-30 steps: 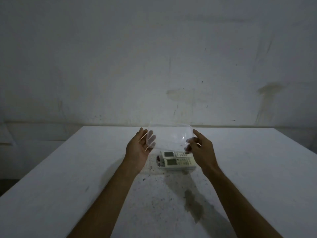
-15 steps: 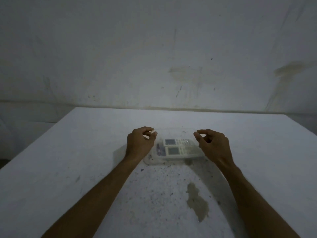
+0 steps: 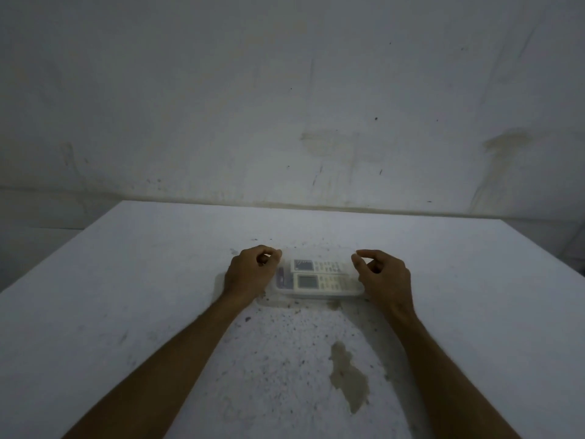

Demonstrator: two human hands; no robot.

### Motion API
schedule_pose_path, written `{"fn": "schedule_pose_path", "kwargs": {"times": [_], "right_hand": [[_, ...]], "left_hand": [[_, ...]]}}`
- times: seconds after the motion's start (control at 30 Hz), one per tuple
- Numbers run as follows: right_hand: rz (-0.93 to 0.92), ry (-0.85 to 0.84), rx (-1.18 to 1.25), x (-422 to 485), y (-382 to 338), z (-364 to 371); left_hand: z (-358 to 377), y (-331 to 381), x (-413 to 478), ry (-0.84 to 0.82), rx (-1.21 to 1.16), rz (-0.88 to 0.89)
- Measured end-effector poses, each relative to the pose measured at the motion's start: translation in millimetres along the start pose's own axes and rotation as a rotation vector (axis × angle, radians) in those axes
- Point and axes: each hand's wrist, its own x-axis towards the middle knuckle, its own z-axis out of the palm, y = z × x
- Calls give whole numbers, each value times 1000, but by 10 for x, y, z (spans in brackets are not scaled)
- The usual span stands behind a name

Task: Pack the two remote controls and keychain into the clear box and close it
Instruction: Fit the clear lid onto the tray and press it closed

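Observation:
A clear box (image 3: 316,295) rests on the white table (image 3: 126,296) with its clear lid lying over it. Through the lid I see two white remote controls side by side, the far one (image 3: 319,266) and the near one (image 3: 329,282). A dark keychain (image 3: 281,278) lies at their left end. My left hand (image 3: 250,274) is curled over the box's left end, fingertips pinched at the lid's far left corner. My right hand (image 3: 384,280) is at the right end, thumb and forefinger pinched at the lid's far right corner. Whether the lid is snapped down is unclear.
A brownish stain (image 3: 348,378) and dark specks mark the table in front of the box. A stained white wall (image 3: 285,106) rises behind the table's far edge. The table's left edge runs diagonally at the left.
Both hands held the clear lid up above the remotes a second ago. They have lowered it onto the box and stay at its two ends. The camera has tilted down.

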Motion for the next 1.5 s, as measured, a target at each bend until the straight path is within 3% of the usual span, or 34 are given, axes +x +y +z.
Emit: {"fn": "schedule_pose_path", "kwargs": {"times": [0.27, 0.43, 0.57, 0.73, 0.97, 1.07, 1.17, 1.5], "right_hand": [[7, 13, -42, -52, -10, -26], [5, 59, -193, -86, -86, -15], [16, 47, -197, -85, -92, 0], [4, 21, -162, -24, 20, 1], [77, -49, -79, 35, 102, 18], [84, -49, -55, 32, 113, 18], [113, -60, -34, 23, 105, 13], [114, -93, -64, 17, 79, 53]], "left_hand": [[-39, -77, -105, -79, 50, 73], [-15, -74, -30, -42, 20, 11], [-42, -14, 115, -109, -6, -17], [45, 16, 61, 46, 262, 51], [89, -93, 35, 75, 148, 165], [96, -102, 14, -114, 23, 360], [129, -136, -26, -321, 204, 536], [137, -76, -6, -315, 437, 619]]}}
